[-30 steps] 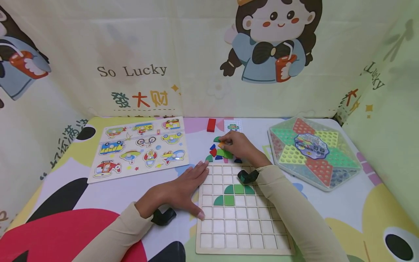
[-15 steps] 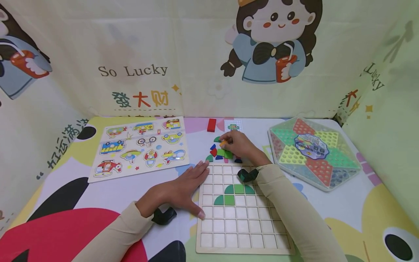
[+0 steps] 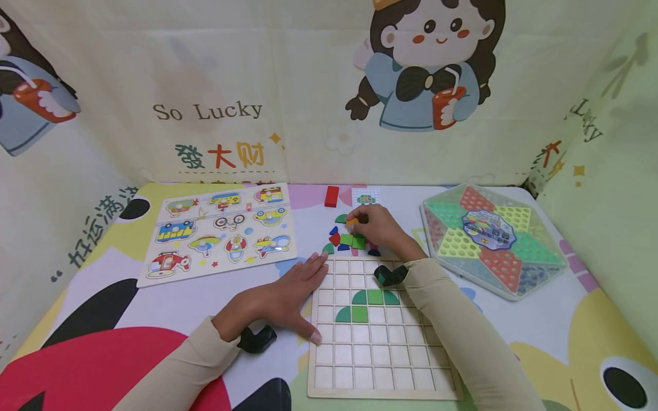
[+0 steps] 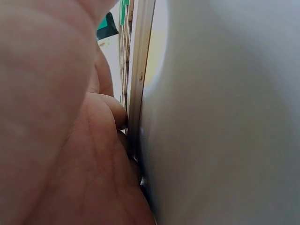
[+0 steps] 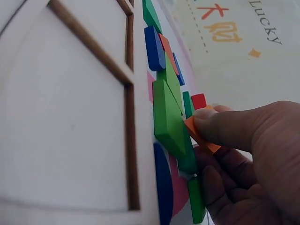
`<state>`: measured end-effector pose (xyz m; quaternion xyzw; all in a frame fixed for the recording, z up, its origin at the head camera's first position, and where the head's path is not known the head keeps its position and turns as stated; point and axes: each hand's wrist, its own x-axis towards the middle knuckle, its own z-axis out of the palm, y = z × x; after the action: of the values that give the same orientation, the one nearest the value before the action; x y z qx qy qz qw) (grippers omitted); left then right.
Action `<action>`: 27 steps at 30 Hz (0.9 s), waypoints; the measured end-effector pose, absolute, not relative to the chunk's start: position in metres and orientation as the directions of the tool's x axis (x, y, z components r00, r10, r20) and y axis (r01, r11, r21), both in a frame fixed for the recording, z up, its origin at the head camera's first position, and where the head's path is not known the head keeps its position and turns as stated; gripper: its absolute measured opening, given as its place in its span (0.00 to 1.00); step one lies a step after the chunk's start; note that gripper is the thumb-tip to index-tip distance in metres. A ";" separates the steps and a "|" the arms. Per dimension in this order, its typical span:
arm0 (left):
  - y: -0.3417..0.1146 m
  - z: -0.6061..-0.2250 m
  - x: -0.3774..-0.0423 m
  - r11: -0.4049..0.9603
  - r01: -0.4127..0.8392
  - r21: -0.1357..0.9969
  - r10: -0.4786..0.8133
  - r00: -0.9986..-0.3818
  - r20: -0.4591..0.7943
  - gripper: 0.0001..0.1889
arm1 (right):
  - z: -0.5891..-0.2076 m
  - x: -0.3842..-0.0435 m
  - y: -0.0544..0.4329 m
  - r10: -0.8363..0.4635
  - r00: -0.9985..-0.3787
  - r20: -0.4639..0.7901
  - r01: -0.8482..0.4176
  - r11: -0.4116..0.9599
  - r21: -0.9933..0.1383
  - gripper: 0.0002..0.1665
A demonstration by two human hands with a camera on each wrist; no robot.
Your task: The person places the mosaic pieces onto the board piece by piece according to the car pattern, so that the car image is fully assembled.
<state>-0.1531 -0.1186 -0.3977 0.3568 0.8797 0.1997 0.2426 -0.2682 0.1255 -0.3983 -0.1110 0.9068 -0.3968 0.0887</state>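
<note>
My right hand (image 3: 377,225) pinches a small orange block (image 5: 202,136) between thumb and fingers, just above a loose heap of shape pieces. In that heap lie light green squares (image 3: 346,240), a red piece (image 3: 335,239), several blue pieces and darker green ones. My left hand (image 3: 288,297) is spread along the left edge of a wooden grid board (image 3: 380,359), its fingers straight. The board bears two light green squares, one being a green square (image 3: 360,314), and dark green quarter-rounds such as the green quarter-round (image 3: 344,314).
A small pattern card (image 3: 366,196) and a red rectangular block (image 3: 332,196) lie behind the heap. A vehicle picture puzzle (image 3: 221,234) is at left, a hexagonal clear-lidded box (image 3: 493,240) at right. A printed curtain hangs behind the table.
The right hand has shifted very slightly to the right, and the orange block shows more clearly in its fingers. The left hand and the pieces on the board stay put.
</note>
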 end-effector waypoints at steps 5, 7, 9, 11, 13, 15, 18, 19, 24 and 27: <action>-0.119 -0.398 -0.153 0.660 0.534 0.529 0.731 -0.621 -0.284 0.66 | -0.398 -0.270 0.133 -0.263 -0.964 -0.029 -0.156 0.655 -0.739 0.11; -0.119 -0.398 -0.153 0.657 0.537 0.530 0.733 -0.618 -0.282 0.66 | -0.397 -0.271 0.136 -0.248 -0.968 -0.022 -0.150 0.652 -0.743 0.12; -0.119 -0.397 -0.153 0.656 0.536 0.532 0.734 -0.618 -0.283 0.66 | -0.396 -0.271 0.139 -0.241 -0.970 -0.024 -0.140 0.641 -0.754 0.12; -0.120 -0.396 -0.152 0.656 0.530 0.537 0.732 -0.619 -0.284 0.66 | -0.396 -0.270 0.142 -0.237 -0.971 -0.032 -0.131 0.637 -0.760 0.14; -0.119 -0.395 -0.152 0.659 0.527 0.537 0.730 -0.621 -0.287 0.66 | -0.395 -0.269 0.146 -0.235 -0.971 -0.038 -0.123 0.632 -0.765 0.14; -0.119 -0.395 -0.152 0.659 0.526 0.538 0.729 -0.622 -0.285 0.66 | -0.394 -0.268 0.150 -0.229 -0.972 -0.046 -0.113 0.635 -0.764 0.15; -0.119 -0.396 -0.152 0.660 0.529 0.533 0.728 -0.625 -0.281 0.66 | -0.393 -0.267 0.156 -0.201 -0.978 -0.059 -0.085 0.638 -0.766 0.15; -0.118 -0.396 -0.152 0.660 0.532 0.530 0.728 -0.625 -0.280 0.66 | -0.393 -0.267 0.158 -0.188 -0.980 -0.060 -0.076 0.640 -0.765 0.15; -0.118 -0.396 -0.152 0.663 0.538 0.521 0.728 -0.626 -0.280 0.66 | -0.391 -0.264 0.167 -0.157 -0.987 -0.041 -0.072 0.650 -0.757 0.14; -0.119 -0.396 -0.152 0.666 0.537 0.519 0.726 -0.627 -0.283 0.66 | -0.390 -0.261 0.171 -0.171 -0.985 -0.019 -0.097 0.640 -0.762 0.14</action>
<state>-0.1518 -0.1186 -0.3958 0.3586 0.8802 0.1966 0.2407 -0.2615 0.1710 -0.3901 -0.0740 0.9044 -0.4178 0.0446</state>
